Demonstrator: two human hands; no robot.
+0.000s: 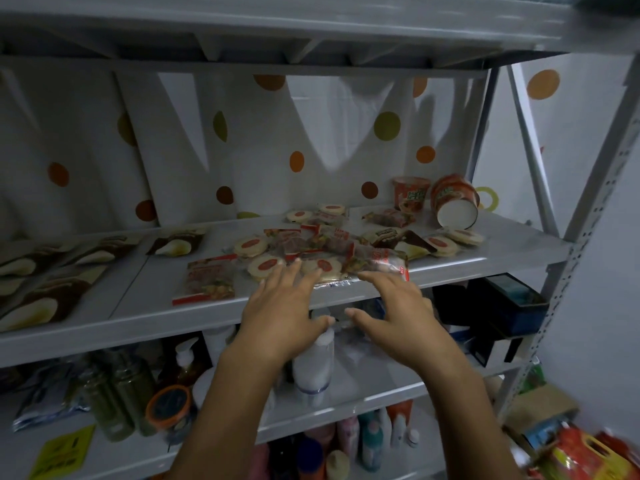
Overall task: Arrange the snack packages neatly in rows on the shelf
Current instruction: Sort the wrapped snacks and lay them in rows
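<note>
Here, left hand (281, 315) and right hand (398, 318) splayed, empty, perhaps atop jumbled snack packages (313, 245) on shelf (145, 299).

Two forearms, lower centre of frame, bare to the wrist. Both left hand (280, 317) and right hand (398, 317) bare too. Edges slightly blurred.

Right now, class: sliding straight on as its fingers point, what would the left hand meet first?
Probably the round cream snack package with a red oval label, lying just beyond the fingertips of the left hand; depth is unclear.
</note>
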